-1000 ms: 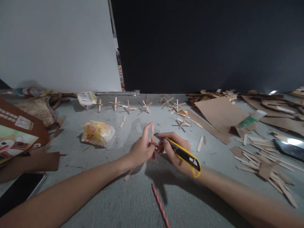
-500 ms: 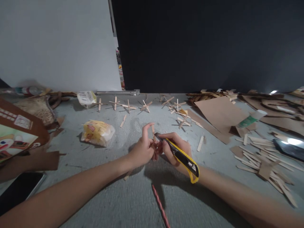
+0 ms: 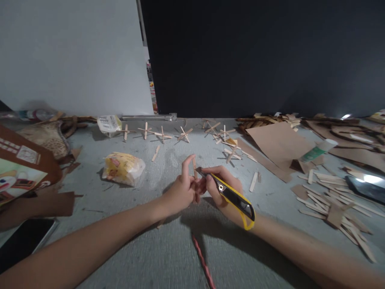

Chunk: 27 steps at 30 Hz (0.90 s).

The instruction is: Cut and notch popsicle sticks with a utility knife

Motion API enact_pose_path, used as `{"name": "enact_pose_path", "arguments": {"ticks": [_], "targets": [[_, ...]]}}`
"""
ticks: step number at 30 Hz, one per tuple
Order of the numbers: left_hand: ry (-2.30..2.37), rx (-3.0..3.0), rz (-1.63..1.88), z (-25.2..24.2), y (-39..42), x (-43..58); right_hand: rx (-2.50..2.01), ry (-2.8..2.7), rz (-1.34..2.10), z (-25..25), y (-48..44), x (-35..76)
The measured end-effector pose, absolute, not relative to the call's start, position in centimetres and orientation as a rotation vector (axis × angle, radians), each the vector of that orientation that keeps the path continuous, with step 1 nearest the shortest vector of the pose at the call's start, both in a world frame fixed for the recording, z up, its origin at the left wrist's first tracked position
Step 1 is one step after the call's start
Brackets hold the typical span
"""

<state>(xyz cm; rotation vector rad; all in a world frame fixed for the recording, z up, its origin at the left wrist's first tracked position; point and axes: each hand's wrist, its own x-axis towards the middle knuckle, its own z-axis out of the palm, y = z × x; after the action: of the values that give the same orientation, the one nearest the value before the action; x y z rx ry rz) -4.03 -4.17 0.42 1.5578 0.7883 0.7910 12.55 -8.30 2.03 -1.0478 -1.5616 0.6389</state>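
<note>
My left hand (image 3: 179,191) pinches a short wooden craft stick (image 3: 194,165) upright over the grey floor, index finger raised beside it. My right hand (image 3: 224,190) is closed round a yellow and black utility knife (image 3: 233,194). The knife's blade tip rests against the stick near my left fingertips. Both hands meet at the centre of the view.
Several crossed stick pieces (image 3: 163,134) lie in a row by the far wall. Loose sticks (image 3: 333,202) and brown cardboard (image 3: 278,142) spread on the right, with a glue bottle (image 3: 318,151). A yellow plastic bag (image 3: 123,167) lies left; a red pencil (image 3: 203,261) and a phone (image 3: 24,241) lie near me.
My hands stayed in place. The knife tilted slightly and its tip shifted a little along the stick; my left index finger straightened.
</note>
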Motion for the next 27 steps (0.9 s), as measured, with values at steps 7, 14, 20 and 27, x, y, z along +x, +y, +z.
{"name": "enact_pose_path", "arguments": {"ticks": [7, 14, 20, 27], "targets": [[0.813, 1.764, 0.776, 0.3, -4.3, -4.5, -1.064, -1.551, 0.629, 2.0, -8.6, 12.1], [0.834, 1.969, 0.806, -1.2, -4.0, -4.8, -1.146, -1.714, 0.379, 1.9, -9.1, 11.8], [0.842, 1.996, 0.802, -0.9, -4.0, -4.9, -1.094, -1.764, 0.288, 1.7, -9.1, 11.7], [0.905, 1.967, 0.815, -1.1, -4.1, -4.9, -1.070, -1.880, 0.235, 1.0, -8.8, 12.4]]}}
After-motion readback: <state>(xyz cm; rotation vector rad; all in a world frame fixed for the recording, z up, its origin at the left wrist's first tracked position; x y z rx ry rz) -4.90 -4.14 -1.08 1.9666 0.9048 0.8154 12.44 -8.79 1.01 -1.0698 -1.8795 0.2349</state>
